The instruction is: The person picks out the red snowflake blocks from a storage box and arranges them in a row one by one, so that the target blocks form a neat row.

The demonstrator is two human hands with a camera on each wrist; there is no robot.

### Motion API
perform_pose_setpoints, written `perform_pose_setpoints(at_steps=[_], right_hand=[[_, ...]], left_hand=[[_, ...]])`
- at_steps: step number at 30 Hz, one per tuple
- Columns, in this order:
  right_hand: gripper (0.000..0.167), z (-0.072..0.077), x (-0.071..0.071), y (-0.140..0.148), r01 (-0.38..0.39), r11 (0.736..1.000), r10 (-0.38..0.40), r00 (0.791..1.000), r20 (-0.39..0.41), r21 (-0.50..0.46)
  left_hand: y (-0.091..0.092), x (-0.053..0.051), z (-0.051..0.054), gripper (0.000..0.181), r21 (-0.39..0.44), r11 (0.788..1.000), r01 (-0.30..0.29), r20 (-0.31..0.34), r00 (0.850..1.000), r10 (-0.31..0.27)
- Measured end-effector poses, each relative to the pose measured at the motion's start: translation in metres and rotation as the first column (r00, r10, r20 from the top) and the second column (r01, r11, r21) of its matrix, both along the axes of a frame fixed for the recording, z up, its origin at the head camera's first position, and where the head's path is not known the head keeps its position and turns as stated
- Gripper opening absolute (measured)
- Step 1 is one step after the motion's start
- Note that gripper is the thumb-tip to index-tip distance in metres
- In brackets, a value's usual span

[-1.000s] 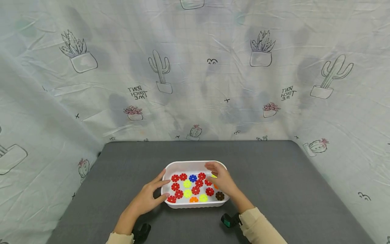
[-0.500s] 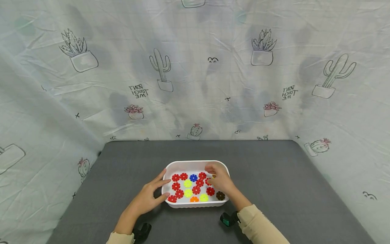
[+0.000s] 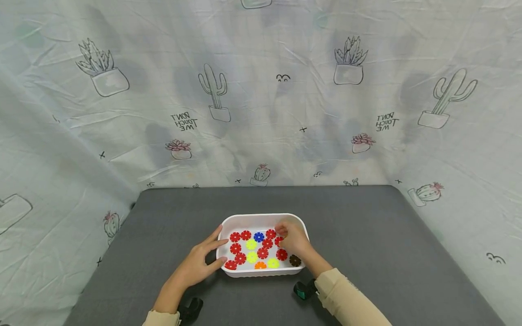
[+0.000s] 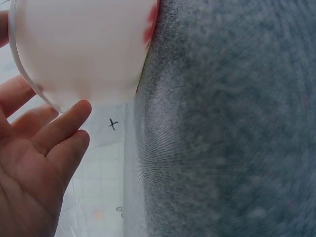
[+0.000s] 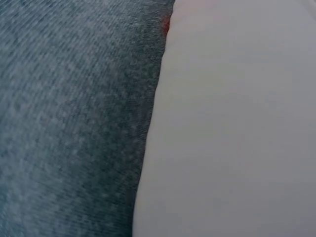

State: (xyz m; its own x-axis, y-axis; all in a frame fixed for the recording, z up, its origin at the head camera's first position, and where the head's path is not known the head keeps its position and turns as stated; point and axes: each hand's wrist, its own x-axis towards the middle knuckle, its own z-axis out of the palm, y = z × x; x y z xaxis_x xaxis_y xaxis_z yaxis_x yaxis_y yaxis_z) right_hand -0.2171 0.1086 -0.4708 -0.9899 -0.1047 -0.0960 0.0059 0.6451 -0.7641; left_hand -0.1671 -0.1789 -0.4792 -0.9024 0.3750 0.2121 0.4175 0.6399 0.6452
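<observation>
In the head view a white tray [image 3: 261, 273] holds several notched plastic discs: red ones such as the red disc [image 3: 235, 248], a blue disc [image 3: 258, 237], yellow discs [image 3: 251, 244], an orange disc [image 3: 260, 266] and a dark brown disc [image 3: 295, 260]. My left hand [image 3: 200, 264] holds the tray's left end, its thumb and fingers over the rim; the left wrist view shows fingers [image 4: 69, 126] against the outer wall. Inside the tray's right part is my right hand [image 3: 294, 237], fingers bent down among the discs. Its fingertips hide whatever lies under them. The right wrist view shows only the tray's outer wall [image 5: 227, 123].
The tray stands on a grey cloth-covered table [image 3: 183, 217]. A pale curtain [image 3: 261, 104] printed with potted plants hangs behind and along both sides. Black wrist devices [image 3: 190, 310] sit below both wrists.
My right hand's fingers have drawn closer together and lower in the tray, covering a yellow and an orange disc seen earlier. My left hand stays on the rim.
</observation>
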Motion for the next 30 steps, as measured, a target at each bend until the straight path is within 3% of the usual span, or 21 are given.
perform_pose_setpoints(at_steps=[12, 19, 30], right_hand=[[0.035, -0.0012, -0.0049, -0.0024, -0.028, 0.995, 0.033, 0.998, -0.051, 0.094], [0.031, 0.0007, -0.0075, -0.0039, -0.039, 0.978, 0.055, 0.996, -0.074, 0.203], [0.022, -0.0006, -0.0061, -0.0044, -0.047, 0.957, 0.074, 0.994, -0.086, 0.287]], left_hand=[[-0.0023, -0.0022, 0.0009, 0.048, 0.011, 1.0, 0.01, 0.0, 1.0, -0.01], [-0.0026, -0.0039, 0.0005, 0.048, 0.002, 1.0, 0.012, 0.008, 1.0, -0.012], [-0.0009, -0.0037, 0.0014, 0.049, -0.005, 1.0, 0.002, 0.039, 0.999, -0.002]])
